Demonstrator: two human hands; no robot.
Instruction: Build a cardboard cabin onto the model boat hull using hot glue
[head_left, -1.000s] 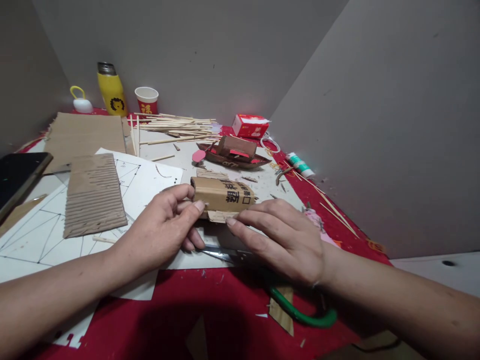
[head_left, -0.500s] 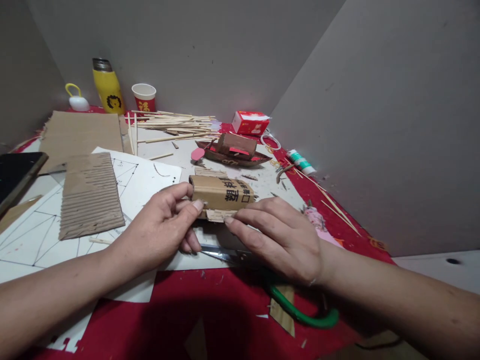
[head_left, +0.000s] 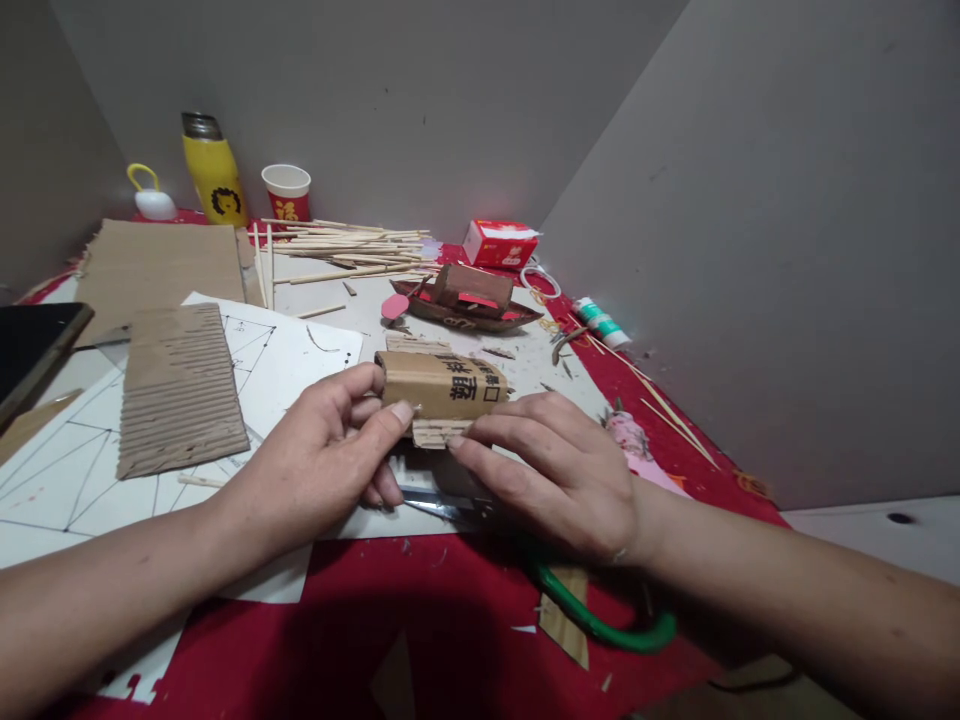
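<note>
Brown cardboard piece (printed 塑料) has both hands on it; left pinching, right's grip unclear.

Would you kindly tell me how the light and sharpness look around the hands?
In the head view, a broad shadow darkens the red cloth at the bottom; in the head view, the scissor blade between left hand and right hand catches a bright glint; in the head view, the large print on the curved cardboard piece is fairly crisp, while the green handle looks rather soft.
</note>
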